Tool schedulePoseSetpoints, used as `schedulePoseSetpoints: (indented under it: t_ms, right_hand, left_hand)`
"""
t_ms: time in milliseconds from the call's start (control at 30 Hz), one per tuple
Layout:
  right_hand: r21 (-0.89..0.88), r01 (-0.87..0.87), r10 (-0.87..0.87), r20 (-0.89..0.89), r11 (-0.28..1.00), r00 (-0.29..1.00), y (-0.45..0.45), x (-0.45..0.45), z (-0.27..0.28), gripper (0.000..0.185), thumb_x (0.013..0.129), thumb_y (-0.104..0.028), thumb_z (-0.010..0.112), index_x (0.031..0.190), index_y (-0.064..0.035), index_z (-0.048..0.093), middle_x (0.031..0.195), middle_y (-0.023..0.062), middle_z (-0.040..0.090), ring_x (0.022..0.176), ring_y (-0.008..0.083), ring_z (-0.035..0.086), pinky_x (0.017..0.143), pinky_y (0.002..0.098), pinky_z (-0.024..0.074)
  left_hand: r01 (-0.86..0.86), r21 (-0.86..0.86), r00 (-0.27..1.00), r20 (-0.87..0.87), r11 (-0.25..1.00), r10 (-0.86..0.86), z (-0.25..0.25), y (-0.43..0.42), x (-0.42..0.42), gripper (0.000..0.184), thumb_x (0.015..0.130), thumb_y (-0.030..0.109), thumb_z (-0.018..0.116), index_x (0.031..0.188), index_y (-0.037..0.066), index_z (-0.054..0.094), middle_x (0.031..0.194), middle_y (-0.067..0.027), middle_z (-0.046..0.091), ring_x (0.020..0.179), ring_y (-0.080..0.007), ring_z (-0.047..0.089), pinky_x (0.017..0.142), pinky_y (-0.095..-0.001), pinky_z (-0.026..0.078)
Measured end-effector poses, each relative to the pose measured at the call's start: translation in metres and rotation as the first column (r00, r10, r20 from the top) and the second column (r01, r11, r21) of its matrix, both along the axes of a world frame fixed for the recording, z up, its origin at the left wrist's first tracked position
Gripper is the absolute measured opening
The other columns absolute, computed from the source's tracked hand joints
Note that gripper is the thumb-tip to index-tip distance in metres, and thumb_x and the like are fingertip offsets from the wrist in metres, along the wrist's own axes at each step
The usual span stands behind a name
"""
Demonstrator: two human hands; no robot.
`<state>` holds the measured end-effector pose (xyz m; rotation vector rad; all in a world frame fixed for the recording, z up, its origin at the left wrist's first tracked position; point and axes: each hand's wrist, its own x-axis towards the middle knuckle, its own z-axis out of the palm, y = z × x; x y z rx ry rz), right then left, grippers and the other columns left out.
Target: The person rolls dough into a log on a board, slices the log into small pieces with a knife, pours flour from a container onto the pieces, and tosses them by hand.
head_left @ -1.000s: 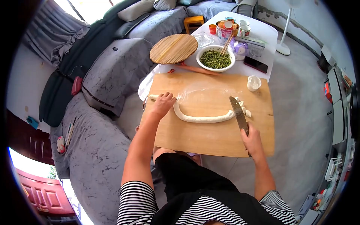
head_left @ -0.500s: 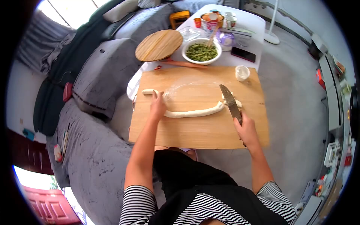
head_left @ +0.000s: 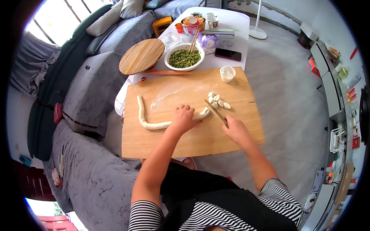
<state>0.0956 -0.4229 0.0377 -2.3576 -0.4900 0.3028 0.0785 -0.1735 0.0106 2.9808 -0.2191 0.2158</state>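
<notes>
A long rope of white dough (head_left: 151,126) lies on the wooden board, its left end bent away from me. My left hand (head_left: 184,118) is closed over the rope near its right end, thumb on the near side and fingers over the far side. In my right hand (head_left: 236,131) is a knife (head_left: 217,112), gripped by the handle. Its blade stands on edge beside the rope's right tip; whether it touches the dough I cannot tell. Several cut dough pieces (head_left: 216,100) lie just beyond the blade.
The board (head_left: 185,144) carries a flour streak and a small tub (head_left: 227,74) at its far right. Behind are a bowl of chopped green filling (head_left: 184,57) with chopsticks, a round wooden lid (head_left: 142,56), a rolling pin (head_left: 166,72) and a phone (head_left: 228,54).
My left hand has moved right, from the rope's left end to near its right end. The knife has turned edge-on and come to the rope's tip. The left end now bends away.
</notes>
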Motion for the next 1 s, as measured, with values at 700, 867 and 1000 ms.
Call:
schedulePoseSetpoints:
  t_ms: [700, 867, 1000]
  right_hand:
    - [-0.090, -0.040, 0.051, 0.125, 0.995, 0.991, -0.015, -0.016, 0.023, 0.015, 0.088, -0.015, 0.058, 0.092, -0.0009, 0.053, 0.069, 0.0217, 0.063, 0.067, 0.0421, 0.062, 0.061, 0.0513, 0.0486]
    - [-0.086, -0.063, 0.077, 0.171, 0.994, 0.982, -0.018, -0.025, 0.012, 0.014, 0.089, -0.014, 0.058, 0.092, -0.0015, 0.052, 0.067, 0.0218, 0.062, 0.065, 0.0415, 0.063, 0.060, 0.0519, 0.0498]
    - [-0.059, -0.039, 0.049, 0.178, 0.997, 0.983, -0.018, -0.030, 0.001, 0.015, 0.089, -0.014, 0.058, 0.091, -0.0013, 0.051, 0.065, 0.0218, 0.062, 0.064, 0.0413, 0.063, 0.059, 0.0523, 0.0503]
  left_hand:
    - [-0.021, -0.488, 0.967, 0.211, 0.873, 0.141, -0.055, -0.085, -0.002, 0.013, 0.076, 0.009, 0.069, 0.085, 0.004, 0.061, 0.089, -0.0132, 0.062, 0.090, -0.0321, 0.059, 0.078, -0.0427, 0.049]
    - [-0.020, -0.531, 0.953, 0.247, 0.847, 0.177, -0.048, -0.092, -0.003, 0.018, 0.072, 0.003, 0.068, 0.087, 0.001, 0.059, 0.090, -0.0140, 0.062, 0.089, -0.0340, 0.058, 0.078, -0.0444, 0.048]
    - [0.017, -0.543, 0.958, 0.248, 0.840, 0.141, -0.051, -0.092, -0.003, 0.020, 0.071, 0.001, 0.067, 0.089, 0.000, 0.059, 0.090, -0.0145, 0.061, 0.089, -0.0349, 0.057, 0.078, -0.0453, 0.048]
